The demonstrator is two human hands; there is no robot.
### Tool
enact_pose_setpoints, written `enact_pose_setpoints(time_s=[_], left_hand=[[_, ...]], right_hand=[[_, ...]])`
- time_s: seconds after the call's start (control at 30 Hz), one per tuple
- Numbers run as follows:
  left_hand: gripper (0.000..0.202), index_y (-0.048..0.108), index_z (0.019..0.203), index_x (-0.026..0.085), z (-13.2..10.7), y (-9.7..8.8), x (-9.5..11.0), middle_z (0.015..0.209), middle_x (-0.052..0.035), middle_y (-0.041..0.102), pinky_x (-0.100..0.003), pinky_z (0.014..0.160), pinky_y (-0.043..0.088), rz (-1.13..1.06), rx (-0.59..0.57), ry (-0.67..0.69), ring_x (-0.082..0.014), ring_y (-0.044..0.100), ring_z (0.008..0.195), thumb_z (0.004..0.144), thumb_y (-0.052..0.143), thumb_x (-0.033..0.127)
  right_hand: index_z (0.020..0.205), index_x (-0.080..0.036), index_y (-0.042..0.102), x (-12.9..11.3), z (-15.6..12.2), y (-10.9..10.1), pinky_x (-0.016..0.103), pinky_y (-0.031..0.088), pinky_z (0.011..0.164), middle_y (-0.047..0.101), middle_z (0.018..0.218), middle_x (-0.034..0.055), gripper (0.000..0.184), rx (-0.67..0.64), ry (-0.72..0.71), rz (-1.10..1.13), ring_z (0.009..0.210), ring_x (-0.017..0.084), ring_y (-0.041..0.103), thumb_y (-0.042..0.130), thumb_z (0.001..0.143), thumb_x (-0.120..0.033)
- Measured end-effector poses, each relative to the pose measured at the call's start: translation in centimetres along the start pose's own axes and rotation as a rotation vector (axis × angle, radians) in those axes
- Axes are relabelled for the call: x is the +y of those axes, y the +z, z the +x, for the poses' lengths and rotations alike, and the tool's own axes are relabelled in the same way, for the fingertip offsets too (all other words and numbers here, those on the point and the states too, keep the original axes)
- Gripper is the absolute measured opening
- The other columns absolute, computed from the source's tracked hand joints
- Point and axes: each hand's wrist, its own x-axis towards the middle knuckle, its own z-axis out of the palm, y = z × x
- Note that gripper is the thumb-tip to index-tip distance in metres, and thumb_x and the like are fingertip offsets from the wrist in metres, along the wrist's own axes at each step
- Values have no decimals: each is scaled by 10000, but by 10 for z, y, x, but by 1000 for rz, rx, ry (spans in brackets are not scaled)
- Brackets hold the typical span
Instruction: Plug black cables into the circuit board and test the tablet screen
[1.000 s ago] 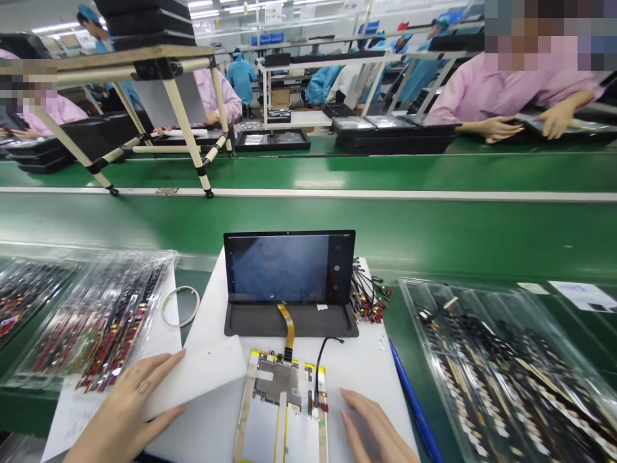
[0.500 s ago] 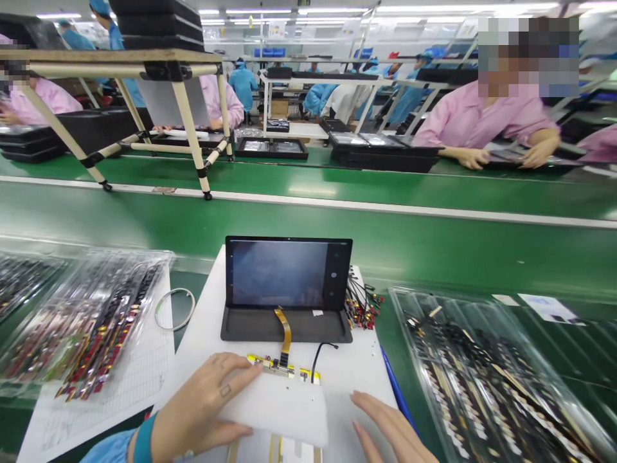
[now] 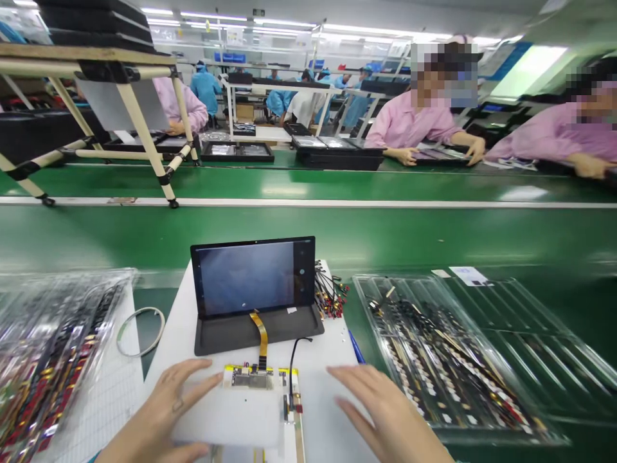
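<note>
My left hand [image 3: 166, 411] holds a flat white block [image 3: 231, 415], with the index finger at its back edge and the thumb at its front edge. This block covers part of an opened tablet body; a circuit board [image 3: 253, 378] shows behind it. From the board an orange ribbon cable [image 3: 261, 331] runs up to a lit tablet screen [image 3: 250, 276], which leans upright in a dark stand [image 3: 222, 334]. A thin black cable [image 3: 292, 366] with a red end lies on the body's right side. My right hand [image 3: 380, 411] hovers right of the body, fingers apart, holding nothing.
Clear trays of strip parts lie left [image 3: 53, 347] and right [image 3: 434, 360]. Loose black cables [image 3: 330, 289] with red ends sit behind the white work board [image 3: 332, 341]. A blue pen-like tool [image 3: 357, 347] and a white ring [image 3: 139, 331] lie nearby. Co-workers sit across the green bench [image 3: 308, 235].
The view has turned right. The white block has shifted left relative to the circuit board in my left hand, uncovering the black cable's red end. My right hand stays open beside the body.
</note>
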Motion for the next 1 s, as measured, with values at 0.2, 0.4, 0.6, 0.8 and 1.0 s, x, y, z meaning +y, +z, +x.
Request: enact_pose_setpoints(time_s=[0.2, 0.4, 0.6, 0.8, 1.0], left_hand=[[310, 577, 1110, 279, 52, -39, 8, 1114, -58, 585, -319, 898, 460, -310, 312, -200, -211, 568, 1013, 804, 533, 268], [133, 588, 747, 197, 125, -53, -33, 740, 8, 584, -224, 675, 462, -909, 1145, -553, -114, 560, 690, 625, 619, 242], [120, 527, 675, 182, 150, -22, -88, 569, 54, 484, -172, 461, 334, -974, 1341, -554, -56, 420, 471, 571, 547, 239], [142, 558, 673, 177, 146, -1, -93, 548, 34, 511, -199, 470, 366, -1070, 1177, -519, -81, 478, 477, 646, 565, 317], [310, 599, 706, 169, 150, 7, -84, 598, -18, 582, -264, 528, 437, -1098, 942, -475, -148, 571, 568, 720, 532, 471]], right_hand=[[799, -195, 552, 12, 38, 53, 300, 449, 627, 579, 734, 25, 309, 256, 140, 13, 678, 168, 540, 319, 958, -319], [811, -180, 560, 12, 40, 62, 275, 428, 613, 563, 715, 20, 252, 335, 128, 23, 666, 155, 524, 370, 947, -276], [792, -189, 587, 11, 41, 64, 267, 456, 575, 549, 686, 15, 287, 319, 145, 44, 631, 145, 529, 359, 944, -274], [815, -219, 613, 0, 40, 46, 279, 510, 609, 608, 723, 21, 314, 277, 143, 114, 666, 156, 586, 336, 944, -289], [891, -262, 652, 5, 13, 39, 303, 530, 646, 651, 783, -8, 224, 312, 90, 30, 673, 170, 614, 430, 914, -271]])
